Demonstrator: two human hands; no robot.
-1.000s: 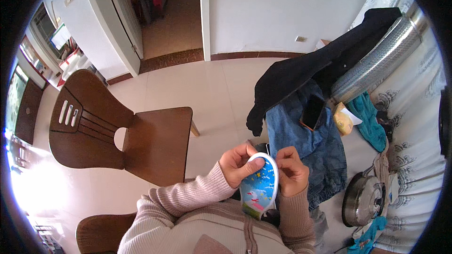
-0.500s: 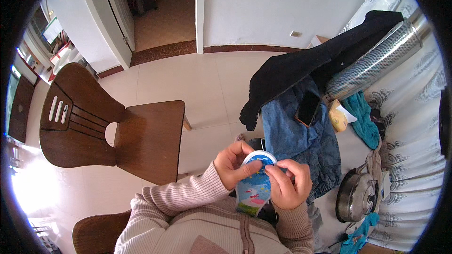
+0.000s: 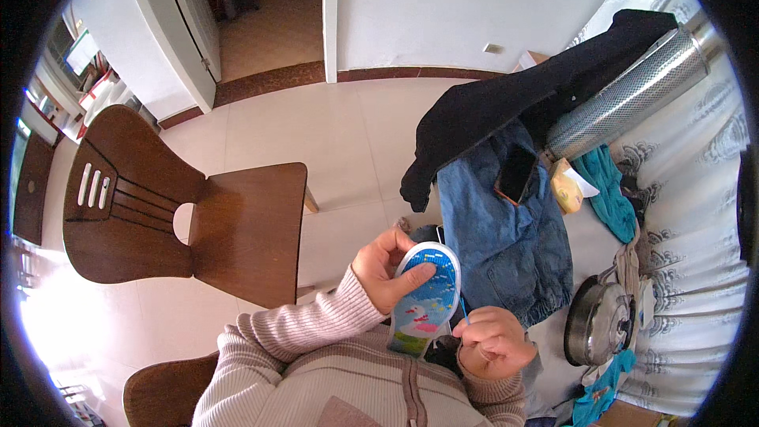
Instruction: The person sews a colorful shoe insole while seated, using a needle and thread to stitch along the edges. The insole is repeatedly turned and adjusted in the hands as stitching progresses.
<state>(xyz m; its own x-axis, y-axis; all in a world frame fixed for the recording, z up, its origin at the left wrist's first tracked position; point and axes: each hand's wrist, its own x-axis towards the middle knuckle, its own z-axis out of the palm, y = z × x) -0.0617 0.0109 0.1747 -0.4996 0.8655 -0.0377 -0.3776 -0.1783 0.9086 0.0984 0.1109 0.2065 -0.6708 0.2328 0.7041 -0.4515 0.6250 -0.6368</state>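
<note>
In my left hand (image 3: 386, 275) is a shoe insole (image 3: 431, 294) with a white rim, its thumb pressed on the upper face and its fingers underneath. The insole carries a stitched picture in blue, with a white and pink bird shape and green at the lower end. To the right of the insole, my right hand (image 3: 496, 341) is closed, with a short blue thread (image 3: 464, 313) running up from its fingertips towards the insole's edge. Whether a needle is between those fingers is too small to tell.
Blue jeans (image 3: 502, 249) and a black garment (image 3: 506, 107) lie ahead on the right, with a phone (image 3: 516, 175) on the denim. A perforated metal cylinder (image 3: 632, 95), a lidded pan (image 3: 597, 322) and teal cloth (image 3: 607, 198) stand or lie farther right. A brown chair (image 3: 249, 225) is on the left.
My right hand has come away from the insole's upper edge, down and to the right, and the blue thread now shows. The left hand keeps its hold, with more of the insole visible.
</note>
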